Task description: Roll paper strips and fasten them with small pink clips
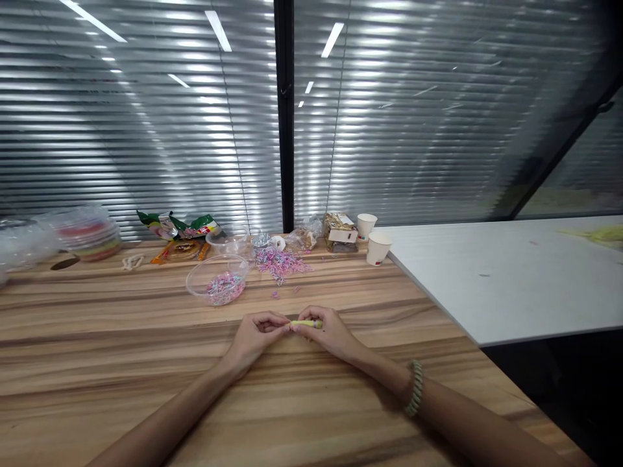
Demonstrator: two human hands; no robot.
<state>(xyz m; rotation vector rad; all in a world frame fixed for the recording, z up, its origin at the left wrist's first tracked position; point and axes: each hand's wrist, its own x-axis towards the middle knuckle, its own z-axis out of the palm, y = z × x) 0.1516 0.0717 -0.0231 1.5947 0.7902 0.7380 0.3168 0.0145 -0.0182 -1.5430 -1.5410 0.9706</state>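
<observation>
Over the middle of the wooden table [292, 402], both hands meet at a small yellow roll [306, 323]. My right hand [324, 329] has its fingers wrapped round the roll, which lies sideways and shows a pale band near its right end. The fingertips of my left hand [263, 331] pinch together at the roll's left tip; what they hold there is too small to make out. Beyond the hands stands a clear round bowl [195, 285] with small pink and blue pieces, and a loose pile of similar pieces [280, 261] lies to its right.
Two paper cups [378, 249] stand at the back right, beside a torn box [341, 232]. Green snack bags [182, 226], an orange packet [183, 250] and stacked clear containers [87, 235] line the back left. A white table [448, 279] adjoins on the right.
</observation>
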